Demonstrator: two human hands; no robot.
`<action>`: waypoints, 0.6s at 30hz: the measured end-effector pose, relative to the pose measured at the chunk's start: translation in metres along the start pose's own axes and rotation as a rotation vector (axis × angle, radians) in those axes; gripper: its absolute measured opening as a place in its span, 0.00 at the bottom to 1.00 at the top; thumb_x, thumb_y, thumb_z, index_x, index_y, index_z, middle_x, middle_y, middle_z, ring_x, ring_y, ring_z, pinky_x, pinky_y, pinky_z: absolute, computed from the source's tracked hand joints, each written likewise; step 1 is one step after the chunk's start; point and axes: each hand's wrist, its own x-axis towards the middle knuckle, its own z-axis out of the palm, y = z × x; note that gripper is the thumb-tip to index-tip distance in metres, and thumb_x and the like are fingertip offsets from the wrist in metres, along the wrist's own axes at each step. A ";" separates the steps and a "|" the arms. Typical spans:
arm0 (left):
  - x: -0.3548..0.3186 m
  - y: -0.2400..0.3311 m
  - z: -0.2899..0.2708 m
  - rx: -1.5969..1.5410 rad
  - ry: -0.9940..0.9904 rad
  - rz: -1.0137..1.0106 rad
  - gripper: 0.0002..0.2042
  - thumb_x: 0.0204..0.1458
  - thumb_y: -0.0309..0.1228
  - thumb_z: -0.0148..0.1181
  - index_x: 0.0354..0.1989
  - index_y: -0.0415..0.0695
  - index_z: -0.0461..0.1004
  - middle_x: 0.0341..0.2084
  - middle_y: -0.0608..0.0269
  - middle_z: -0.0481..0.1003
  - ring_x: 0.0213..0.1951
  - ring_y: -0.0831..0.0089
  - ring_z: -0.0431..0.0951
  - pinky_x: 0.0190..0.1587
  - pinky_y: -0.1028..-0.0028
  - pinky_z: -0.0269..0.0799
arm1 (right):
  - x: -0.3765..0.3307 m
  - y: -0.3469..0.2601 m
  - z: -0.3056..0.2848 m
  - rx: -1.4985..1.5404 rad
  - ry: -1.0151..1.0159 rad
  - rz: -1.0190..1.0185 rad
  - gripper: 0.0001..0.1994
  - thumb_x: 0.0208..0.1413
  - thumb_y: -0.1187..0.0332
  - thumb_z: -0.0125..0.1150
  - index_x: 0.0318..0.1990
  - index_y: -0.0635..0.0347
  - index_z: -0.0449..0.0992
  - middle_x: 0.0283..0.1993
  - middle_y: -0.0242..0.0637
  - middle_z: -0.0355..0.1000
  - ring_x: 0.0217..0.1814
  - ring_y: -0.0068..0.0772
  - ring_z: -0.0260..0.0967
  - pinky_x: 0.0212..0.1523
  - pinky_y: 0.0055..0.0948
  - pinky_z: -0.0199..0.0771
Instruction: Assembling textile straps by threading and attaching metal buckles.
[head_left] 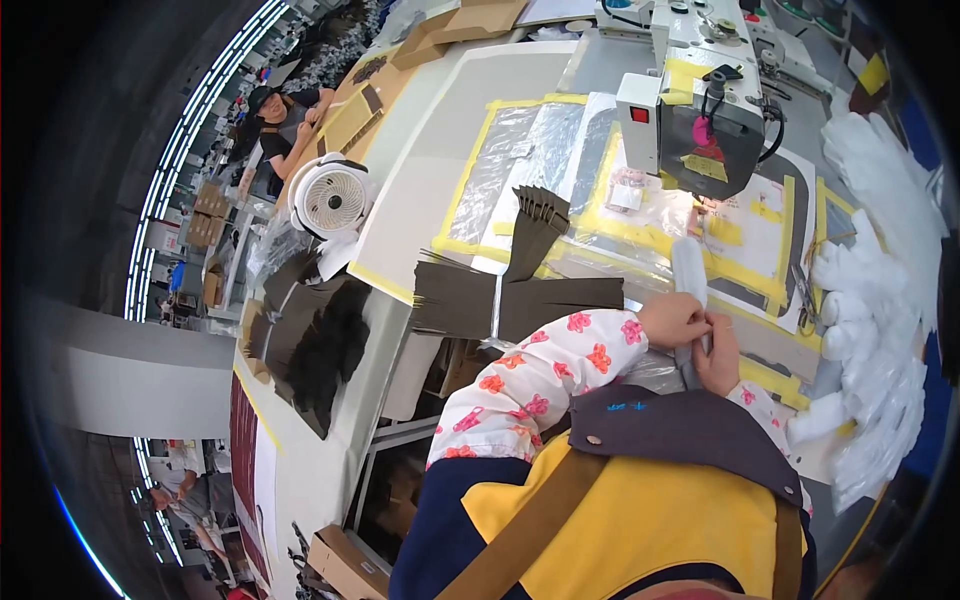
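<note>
A pale roll is pinched by left grip and right grip, seemingly unfinished, while white bundles are already piled.

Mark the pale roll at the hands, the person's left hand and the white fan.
Pale roll (687, 264): head view, upper stretch.
Left hand (669, 320): head view, back of the hand.
White fan (334, 203): head view, grille centre.

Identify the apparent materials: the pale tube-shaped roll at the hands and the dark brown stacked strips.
Pale roll: possibly plastic film or foam, milky and softly shiny.
Dark brown strips: perhaps fabric or synthetic leather, matte, with thin layered edges.
</note>
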 end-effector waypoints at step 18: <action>-0.027 -0.004 0.006 -0.170 0.206 0.097 0.08 0.35 0.27 0.58 0.17 0.38 0.65 0.18 0.56 0.66 0.24 0.63 0.67 0.26 0.71 0.62 | -0.019 0.015 0.014 0.265 0.055 0.194 0.17 0.43 0.77 0.55 0.44 0.62 0.64 0.34 0.37 0.65 0.29 0.27 0.63 0.29 0.24 0.64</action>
